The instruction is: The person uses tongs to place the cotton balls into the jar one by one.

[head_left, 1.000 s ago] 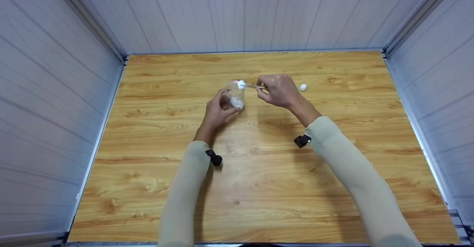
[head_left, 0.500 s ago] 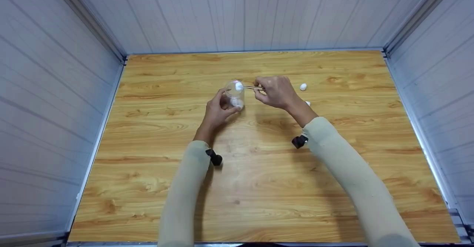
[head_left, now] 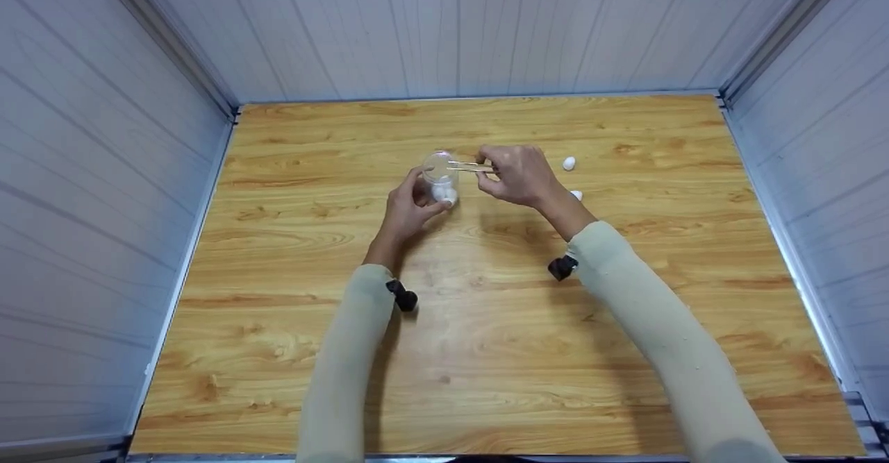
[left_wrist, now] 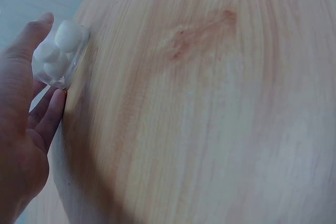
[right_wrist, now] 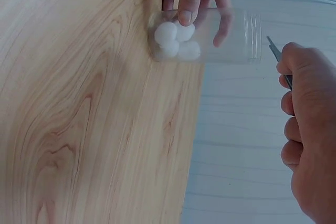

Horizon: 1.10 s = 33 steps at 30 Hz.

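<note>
A clear plastic jar (right_wrist: 226, 40) with a threaded mouth stands on the wooden table, several white cotton balls (right_wrist: 168, 32) at its bottom. My left hand (head_left: 410, 206) grips the jar low down, thumb and fingers around its wall; the left wrist view shows the cotton balls (left_wrist: 68, 36) through the plastic beside the thumb. In my right hand (head_left: 519, 173) I pinch a pair of metal tweezers (head_left: 469, 166). Their tips sit slightly apart at the jar's mouth, with nothing between them.
Two white cotton balls lie on the table right of the right hand: one farther back (head_left: 569, 163), the other cotton ball (head_left: 577, 195) partly behind the wrist. White panel walls (head_left: 458, 32) enclose the wooden table (head_left: 486, 352) at the back and both sides.
The cotton ball in the tweezers moved left over the jar's mouth, was let go and is now among those inside. My right hand shifted slightly left; my left hand stayed.
</note>
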Available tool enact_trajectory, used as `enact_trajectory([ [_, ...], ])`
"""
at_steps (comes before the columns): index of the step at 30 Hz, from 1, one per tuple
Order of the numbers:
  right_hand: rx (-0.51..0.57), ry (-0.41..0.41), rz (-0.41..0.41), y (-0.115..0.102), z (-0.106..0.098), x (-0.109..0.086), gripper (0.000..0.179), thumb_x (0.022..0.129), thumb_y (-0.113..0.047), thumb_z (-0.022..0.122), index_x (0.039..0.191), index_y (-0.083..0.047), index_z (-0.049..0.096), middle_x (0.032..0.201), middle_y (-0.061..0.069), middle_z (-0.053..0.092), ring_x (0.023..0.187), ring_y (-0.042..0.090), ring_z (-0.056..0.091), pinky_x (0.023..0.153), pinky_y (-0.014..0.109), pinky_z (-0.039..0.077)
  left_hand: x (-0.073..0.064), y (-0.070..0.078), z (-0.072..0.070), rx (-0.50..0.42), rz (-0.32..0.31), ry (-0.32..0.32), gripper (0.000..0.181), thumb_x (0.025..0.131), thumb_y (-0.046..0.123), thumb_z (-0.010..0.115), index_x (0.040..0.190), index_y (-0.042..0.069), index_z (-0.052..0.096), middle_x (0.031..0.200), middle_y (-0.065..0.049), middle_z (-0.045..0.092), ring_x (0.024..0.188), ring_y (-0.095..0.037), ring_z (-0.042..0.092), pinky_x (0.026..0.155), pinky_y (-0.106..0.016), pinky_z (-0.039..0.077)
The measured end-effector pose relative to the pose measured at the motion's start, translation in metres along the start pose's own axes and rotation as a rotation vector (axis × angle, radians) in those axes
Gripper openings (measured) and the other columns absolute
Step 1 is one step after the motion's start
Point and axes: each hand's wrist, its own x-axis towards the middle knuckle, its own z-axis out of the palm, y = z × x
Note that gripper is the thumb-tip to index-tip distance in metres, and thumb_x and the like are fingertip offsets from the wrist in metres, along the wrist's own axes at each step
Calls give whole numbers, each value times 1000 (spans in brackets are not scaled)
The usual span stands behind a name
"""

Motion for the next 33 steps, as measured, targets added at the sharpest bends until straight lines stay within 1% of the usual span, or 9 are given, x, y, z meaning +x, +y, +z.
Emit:
enact_trajectory([
  [6, 17, 11, 7, 4, -2, -5, 22, 99, -18, 70, 116, -5, 77, 85, 16, 80, 67, 31, 70, 59, 49, 54, -2, 3, -1, 28, -13, -1, 76, 89, 31, 99, 153, 20, 61, 126, -13, 78, 111, -18, 70, 97, -29, 60],
  [9, -1, 33, 2, 7, -3, -7, 19, 100, -18, 71, 114, -5, 76, 94, 16, 81, 73, 32, 74, 62, 51, 59, 3, -4, 0, 41, -19, 2, 76, 88, 34, 100, 153, 22, 62, 124, -11, 78, 109, -16, 69, 95, -27, 59],
  [12, -18, 53, 0, 11, -5, -11, 17, 101, -18, 72, 112, -5, 76, 101, 16, 81, 78, 33, 77, 65, 52, 61, 4, -8, 0, 22, -17, -12, 80, 89, 32, 99, 157, 20, 59, 131, -15, 76, 118, -20, 72, 103, -30, 62],
  [15, -30, 60, 0, 15, -8, -15, 18, 102, -18, 73, 113, -5, 76, 103, 16, 81, 80, 33, 77, 64, 51, 61, 5, -13, 1, 18, -18, -17, 83, 89, 31, 99, 160, 21, 57, 136, -17, 75, 125, -21, 71, 108, -32, 63],
  [18, -37, 60, 9, 20, -11, -19, 17, 102, -16, 72, 114, -4, 75, 101, 16, 81, 80, 34, 78, 64, 51, 61, 7, -18, 2, 36, -23, -13, 84, 89, 33, 99, 160, 23, 57, 136, -14, 75, 124, -18, 70, 107, -29, 62],
  [21, -30, 58, 23, 26, -13, -24, 17, 103, -14, 71, 115, -3, 75, 98, 17, 81, 78, 34, 77, 64, 52, 60, 4, -8, 1, 24, -29, -23, 84, 89, 31, 99, 160, 20, 56, 136, -16, 74, 125, -21, 70, 108, -33, 62],
  [24, -12, 61, 41, 32, -15, -30, 17, 102, -13, 70, 114, -2, 74, 94, 18, 79, 75, 34, 73, 63, 50, 57, 4, -8, 1, 21, -27, -23, 84, 89, 30, 99, 160, 19, 57, 136, -17, 74, 126, -23, 71, 109, -34, 62],
  [28, -1, 60, 61, 42, -20, -39, 18, 102, -13, 70, 114, -1, 73, 89, 19, 75, 70, 33, 66, 62, 44, 50, 11, -23, 5, 41, -26, -8, 84, 88, 32, 100, 160, 23, 58, 133, -14, 76, 122, -19, 71, 106, -29, 62],
  [33, -14, 42, 110, 55, -31, -53, 21, 102, -14, 71, 117, 0, 74, 84, 18, 72, 65, 30, 59, 62, 40, 43, 8, -21, 6, 17, -20, -15, 84, 89, 34, 99, 161, 23, 57, 134, -15, 75, 123, -20, 72, 106, -30, 63],
])
